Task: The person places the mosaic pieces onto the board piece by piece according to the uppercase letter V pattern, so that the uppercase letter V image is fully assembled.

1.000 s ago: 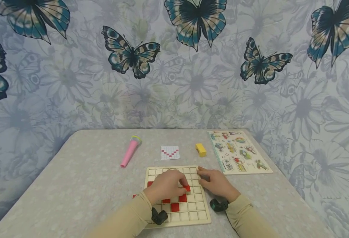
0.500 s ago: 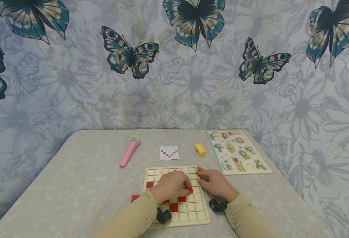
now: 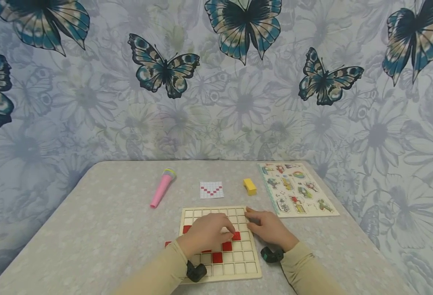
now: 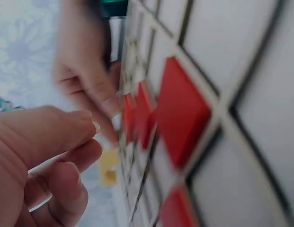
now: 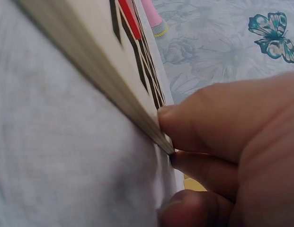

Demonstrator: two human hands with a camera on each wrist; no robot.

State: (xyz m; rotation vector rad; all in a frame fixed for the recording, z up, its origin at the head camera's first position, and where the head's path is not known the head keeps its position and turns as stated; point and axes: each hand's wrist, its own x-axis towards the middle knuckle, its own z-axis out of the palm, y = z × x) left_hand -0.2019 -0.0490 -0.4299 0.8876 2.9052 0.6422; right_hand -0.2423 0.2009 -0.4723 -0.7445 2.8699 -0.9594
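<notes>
A wooden grid board [image 3: 240, 268] lies flat on the table, with several red square tiles in its cells. My left hand [image 3: 206, 232] is over the board, fingers loosely bent and nothing between them; in the left wrist view its thumb and fingertips are apart from the nearest red tiles [image 4: 182, 113]. Right by those fingertips, one red tile [image 3: 236, 236] sits in a cell toward the board's right side. My right hand [image 3: 271, 229] pinches the board's right edge near the far corner, thumb on top. Part of the board is hidden under my left hand and forearm.
Another red tile [image 3: 167, 243] lies just off the board's left edge. Behind the board are a pink toy microphone [image 3: 160, 191], a gridded card [image 3: 211, 189] with a pink V pattern and a yellow block [image 3: 250, 187]. A picture puzzle board [image 3: 294, 205] lies at the back right.
My left hand has moved right with a red tile, set it in a cell, let go and drawn back a little to the left. My right hand has kept its grip on the board's edge.
</notes>
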